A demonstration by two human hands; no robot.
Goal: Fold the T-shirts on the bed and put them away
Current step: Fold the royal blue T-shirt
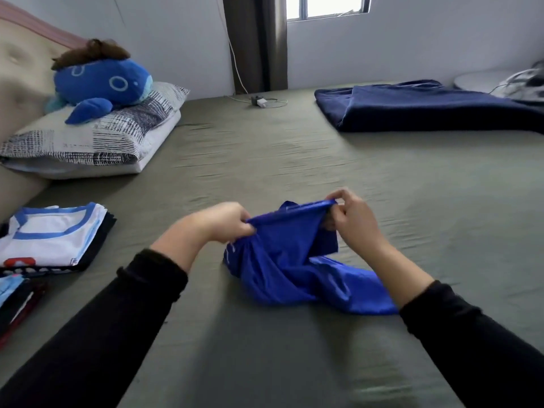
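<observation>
While the bed (265, 160) fills nearly the whole view under an olive-green sheet, a folded navy blanket (426, 108) lies at its far right and a patterned pillow (88, 139) sits at the far left by the headboard, with a blue plush toy (103, 83) on top of it. At the left edge rests a stack of folded T-shirts (53, 237), the top one white with light-blue trim. Near the middle of the bed, close to the person, lies the crumpled blue T-shirt (282, 269); its lower part sits bunched on the sheet while its upper edge is lifted and pulled taut between the two hands. The left hand (223, 222) grips that edge at its left end, fingers curled tightly round a gather of cloth. The right hand (353, 219) pinches the edge at its right end between thumb and fingers, held a little higher. Both arms wear black sleeves. A small white charger (260, 102) with its cable lies by the far wall.
</observation>
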